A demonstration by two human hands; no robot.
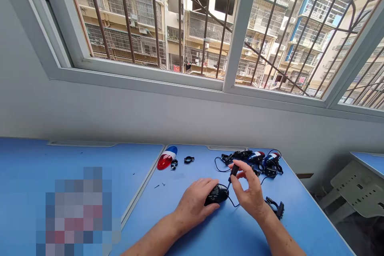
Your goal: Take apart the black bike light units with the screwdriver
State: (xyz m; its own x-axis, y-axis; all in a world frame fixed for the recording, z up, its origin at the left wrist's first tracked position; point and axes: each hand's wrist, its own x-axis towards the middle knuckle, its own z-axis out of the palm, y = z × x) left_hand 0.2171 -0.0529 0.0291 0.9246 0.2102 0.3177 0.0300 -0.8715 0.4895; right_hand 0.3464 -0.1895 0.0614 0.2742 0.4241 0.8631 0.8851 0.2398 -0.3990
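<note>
My left hand (pixel 198 198) is closed around a black oval housing (pixel 218 194) with a slotted surface, holding it against the blue table. In my right hand (pixel 248 186) is a screwdriver (pixel 234 170), its black handle pinched between thumb and fingers. The screwdriver's thin shaft slants down to the right end of the housing; whether its tip sits in a screw I cannot tell. A black cable (pixel 234 203) curves beside that end. Left of my hands lie a glossy red, white and blue cover (pixel 167 158), a black ring clamp (pixel 189 160) and another small clamp (pixel 174 164).
Small screws (pixel 163 184) lie left of my left hand. Behind my right hand is a cluster of cabled units (pixel 271 162) with red, white and blue covers. A black bracket (pixel 275 208) lies by my right forearm. A wall and barred window stand behind the table (pixel 192 228).
</note>
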